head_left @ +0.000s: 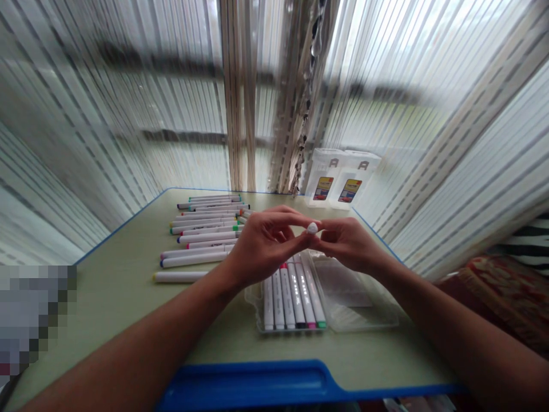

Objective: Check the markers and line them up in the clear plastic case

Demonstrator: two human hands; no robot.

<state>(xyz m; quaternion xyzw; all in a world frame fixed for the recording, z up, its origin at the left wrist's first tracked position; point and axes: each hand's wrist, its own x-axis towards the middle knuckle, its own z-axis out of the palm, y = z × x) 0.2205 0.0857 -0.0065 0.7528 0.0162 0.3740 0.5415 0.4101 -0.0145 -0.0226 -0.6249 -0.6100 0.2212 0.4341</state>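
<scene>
My left hand (263, 243) and my right hand (349, 243) meet above the green table (128, 286), both pinched on one white marker (313, 228) seen end-on, its pale cap facing me. Below the hands lies an open clear plastic case (343, 297) with several white markers (291, 297) lined up in its left half. More white markers (206, 229) with coloured ends lie in a loose row on the table to the left of my left hand.
Two white marker boxes (341, 178) stand upright at the far right corner against the striped curtain (429, 143). A blue tray edge (249, 383) runs along the near table edge. A red patterned cloth (497, 297) lies to the right.
</scene>
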